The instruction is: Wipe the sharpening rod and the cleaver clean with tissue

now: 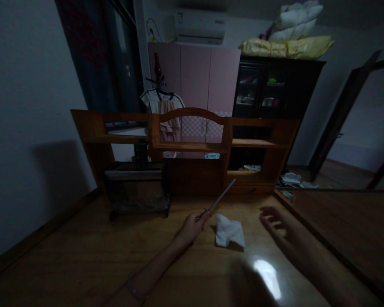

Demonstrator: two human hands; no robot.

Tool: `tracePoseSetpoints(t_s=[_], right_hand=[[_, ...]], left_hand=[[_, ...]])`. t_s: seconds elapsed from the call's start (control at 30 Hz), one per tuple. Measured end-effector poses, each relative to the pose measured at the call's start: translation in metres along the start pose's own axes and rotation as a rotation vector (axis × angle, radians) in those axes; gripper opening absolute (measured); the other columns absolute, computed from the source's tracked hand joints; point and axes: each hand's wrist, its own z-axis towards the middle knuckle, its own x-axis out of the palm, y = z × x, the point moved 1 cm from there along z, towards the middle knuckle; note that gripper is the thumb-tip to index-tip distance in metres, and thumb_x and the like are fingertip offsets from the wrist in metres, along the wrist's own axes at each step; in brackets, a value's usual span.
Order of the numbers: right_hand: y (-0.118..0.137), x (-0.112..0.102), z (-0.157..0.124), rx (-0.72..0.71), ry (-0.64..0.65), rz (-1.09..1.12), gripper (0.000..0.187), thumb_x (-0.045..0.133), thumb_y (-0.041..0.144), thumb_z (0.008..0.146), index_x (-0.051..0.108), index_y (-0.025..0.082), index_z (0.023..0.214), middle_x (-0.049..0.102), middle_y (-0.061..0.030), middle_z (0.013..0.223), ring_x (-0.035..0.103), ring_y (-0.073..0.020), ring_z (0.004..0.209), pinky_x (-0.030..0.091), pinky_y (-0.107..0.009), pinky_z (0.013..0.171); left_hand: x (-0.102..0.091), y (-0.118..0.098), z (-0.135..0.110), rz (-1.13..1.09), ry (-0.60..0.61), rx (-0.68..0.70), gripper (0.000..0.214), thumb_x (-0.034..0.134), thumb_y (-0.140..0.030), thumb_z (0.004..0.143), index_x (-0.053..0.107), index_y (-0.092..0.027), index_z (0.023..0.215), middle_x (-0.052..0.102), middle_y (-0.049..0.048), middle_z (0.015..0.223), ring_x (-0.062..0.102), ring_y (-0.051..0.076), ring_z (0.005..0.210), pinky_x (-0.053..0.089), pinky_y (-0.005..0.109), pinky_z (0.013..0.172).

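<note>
In the middle of the frame, a thin knife (222,195) is held by the left hand (192,228). Its handle is gripped by curled fingers, and its tip is pointed to the upper right. A white cloth (229,231) is laid on the wooden table (83,256), just right of the left hand, and is touched by neither hand. At the right of the frame, the right hand (279,224) is held open, with bent fingers and nothing seen in it. So 1 thing is already picked up and 1 is left lying. The blade is too dim for marks to be seen, so what else is done cannot be told. Farther back, a wooden shelf (192,146) is seen.
</note>
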Motion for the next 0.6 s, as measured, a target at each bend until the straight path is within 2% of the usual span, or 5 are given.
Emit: tracePoseSetpoints(t_s=[0.07, 0.17, 0.33, 0.43, 0.6], right_hand=[[-0.017, 0.019, 0.013, -0.062, 0.198, -0.103, 0.031, 0.065, 0.037, 0.078, 0.066, 0.023, 0.106, 0.064, -0.0118, 0.107, 0.062, -0.0255, 0.089, 0.053, -0.037, 0.072], [-0.034, 0.055, 0.037, -0.214, 0.410, -0.153, 0.050, 0.066, 0.031, 0.072, 0.060, 0.021, 0.121, 0.058, -0.0118, 0.125, 0.050, -0.0302, 0.118, 0.039, -0.044, 0.100], [-0.031, 0.097, 0.067, -0.196, 0.600, -0.012, 0.039, 0.069, 0.028, 0.066, 0.068, 0.022, 0.105, 0.067, -0.0070, 0.106, 0.059, -0.0280, 0.100, 0.043, -0.040, 0.090], [-0.038, 0.111, 0.073, -0.101, 0.608, 0.077, 0.020, 0.070, 0.035, 0.067, 0.068, 0.017, 0.075, 0.066, -0.0037, 0.077, 0.060, -0.0229, 0.076, 0.046, -0.033, 0.071], [-0.053, 0.123, 0.075, 0.137, 0.341, 0.442, 0.033, 0.064, 0.050, 0.074, 0.061, 0.018, 0.079, 0.064, -0.0022, 0.075, 0.059, -0.0189, 0.069, 0.043, -0.026, 0.059]], left_hand=[[0.000, 0.001, 0.000, -0.002, 0.005, -0.012, 0.057, 0.042, -0.067, 0.081, 0.061, -0.013, 0.074, 0.042, -0.0055, 0.050, 0.039, 0.010, 0.045, 0.025, 0.021, 0.045], [0.000, 0.003, 0.000, 0.004, 0.011, -0.003, 0.056, 0.044, -0.066, 0.081, 0.061, -0.013, 0.075, 0.044, -0.0049, 0.052, 0.040, 0.010, 0.047, 0.026, 0.021, 0.046], [0.003, 0.007, 0.001, 0.014, -0.013, 0.009, 0.058, 0.045, -0.065, 0.082, 0.064, -0.011, 0.081, 0.050, -0.0025, 0.059, 0.045, 0.012, 0.054, 0.030, 0.021, 0.049], [0.004, 0.008, 0.001, 0.015, -0.038, 0.012, 0.057, 0.044, -0.064, 0.083, 0.065, -0.011, 0.084, 0.052, -0.0015, 0.061, 0.046, 0.013, 0.057, 0.032, 0.021, 0.051], [0.004, -0.003, -0.004, 0.007, -0.121, 0.045, 0.054, 0.046, -0.061, 0.084, 0.067, -0.012, 0.088, 0.066, 0.0055, 0.081, 0.055, 0.018, 0.074, 0.040, 0.023, 0.064]])
